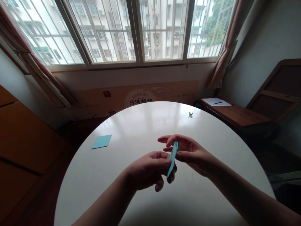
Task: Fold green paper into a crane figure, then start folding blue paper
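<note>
A folded piece of light-blue paper is upright and tilted above the white table, seen as a narrow strip. My left hand is closed on its lower part, thumb on the near face and fingertips showing beyond the far edge. My right hand is beside the upper part, its thumb at the paper's right edge. The other fingers of that hand are stretched out and apart, reaching past the paper to the left. Whether the right thumb presses on the paper is hard to make out.
On the round white table, a flat light-blue square of paper lies at the left. A small green folded-paper figure stands at the far right. Beyond the table's right edge, a wooden side table bears a paper sheet and a pen.
</note>
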Demonstrator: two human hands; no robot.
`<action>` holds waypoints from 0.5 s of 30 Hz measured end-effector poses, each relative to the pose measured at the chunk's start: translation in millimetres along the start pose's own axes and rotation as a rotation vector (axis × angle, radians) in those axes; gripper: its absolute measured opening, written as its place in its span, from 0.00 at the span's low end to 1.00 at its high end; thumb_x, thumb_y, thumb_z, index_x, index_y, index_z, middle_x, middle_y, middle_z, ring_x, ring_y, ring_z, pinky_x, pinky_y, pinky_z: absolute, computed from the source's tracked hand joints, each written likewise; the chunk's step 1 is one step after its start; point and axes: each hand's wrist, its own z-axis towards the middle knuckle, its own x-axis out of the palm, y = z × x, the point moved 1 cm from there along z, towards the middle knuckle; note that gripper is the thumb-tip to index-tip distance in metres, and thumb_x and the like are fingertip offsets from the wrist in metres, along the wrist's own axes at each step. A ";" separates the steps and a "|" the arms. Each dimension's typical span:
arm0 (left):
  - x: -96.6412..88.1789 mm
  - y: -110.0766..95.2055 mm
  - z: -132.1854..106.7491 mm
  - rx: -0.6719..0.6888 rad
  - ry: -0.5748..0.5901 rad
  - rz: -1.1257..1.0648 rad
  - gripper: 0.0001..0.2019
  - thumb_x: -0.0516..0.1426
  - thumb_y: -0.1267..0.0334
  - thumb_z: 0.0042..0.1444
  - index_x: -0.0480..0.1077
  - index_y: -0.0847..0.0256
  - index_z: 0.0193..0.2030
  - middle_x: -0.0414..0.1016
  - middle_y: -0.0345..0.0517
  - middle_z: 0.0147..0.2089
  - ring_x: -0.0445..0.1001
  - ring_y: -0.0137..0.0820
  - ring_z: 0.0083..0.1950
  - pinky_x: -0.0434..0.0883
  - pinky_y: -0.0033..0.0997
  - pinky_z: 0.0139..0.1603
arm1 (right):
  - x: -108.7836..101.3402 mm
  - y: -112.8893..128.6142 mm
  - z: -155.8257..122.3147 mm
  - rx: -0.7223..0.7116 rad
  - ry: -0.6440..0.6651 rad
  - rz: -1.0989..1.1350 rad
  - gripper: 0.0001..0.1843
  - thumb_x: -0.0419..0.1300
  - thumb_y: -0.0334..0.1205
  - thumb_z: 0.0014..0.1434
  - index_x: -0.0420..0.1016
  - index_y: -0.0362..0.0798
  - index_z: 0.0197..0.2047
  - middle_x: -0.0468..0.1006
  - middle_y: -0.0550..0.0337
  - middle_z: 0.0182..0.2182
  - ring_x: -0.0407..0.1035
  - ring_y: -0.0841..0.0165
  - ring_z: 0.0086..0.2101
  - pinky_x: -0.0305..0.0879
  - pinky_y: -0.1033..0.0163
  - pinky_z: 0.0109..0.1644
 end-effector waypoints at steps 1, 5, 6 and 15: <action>0.3 -0.5 -0.2 -0.005 0.004 0.003 0.13 0.66 0.56 0.55 0.74 0.66 0.34 0.70 0.45 0.30 0.71 0.27 0.29 0.70 0.18 0.17 | 0.2 0.6 0.0 0.000 -0.001 0.006 0.07 0.70 0.38 0.57 0.79 0.50 0.39 0.71 0.53 0.60 0.73 0.60 0.49 0.71 0.57 0.49; 2.1 -6.6 -1.6 -0.041 -0.092 0.115 0.15 0.65 0.54 0.56 0.78 0.67 0.40 0.75 0.51 0.38 0.76 0.31 0.35 0.72 0.20 0.21 | 0.3 2.5 0.9 -0.034 -0.078 -0.022 0.07 0.70 0.40 0.56 0.77 0.48 0.32 0.74 0.53 0.57 0.73 0.58 0.51 0.69 0.53 0.53; 2.2 -9.0 -2.0 -0.025 -0.164 0.173 0.16 0.64 0.53 0.57 0.78 0.67 0.41 0.75 0.52 0.39 0.76 0.31 0.37 0.72 0.20 0.22 | 0.0 2.7 1.3 -0.054 -0.120 -0.048 0.07 0.70 0.42 0.56 0.78 0.49 0.33 0.75 0.53 0.55 0.73 0.58 0.50 0.70 0.54 0.52; 12.1 -23.0 -9.1 0.424 -0.650 0.660 0.14 0.65 0.54 0.56 0.79 0.65 0.37 0.76 0.46 0.30 0.72 0.30 0.31 0.70 0.22 0.23 | 3.0 1.2 1.4 0.001 -0.266 -0.305 0.09 0.66 0.43 0.58 0.76 0.46 0.35 0.74 0.60 0.28 0.68 0.67 0.30 0.66 0.63 0.33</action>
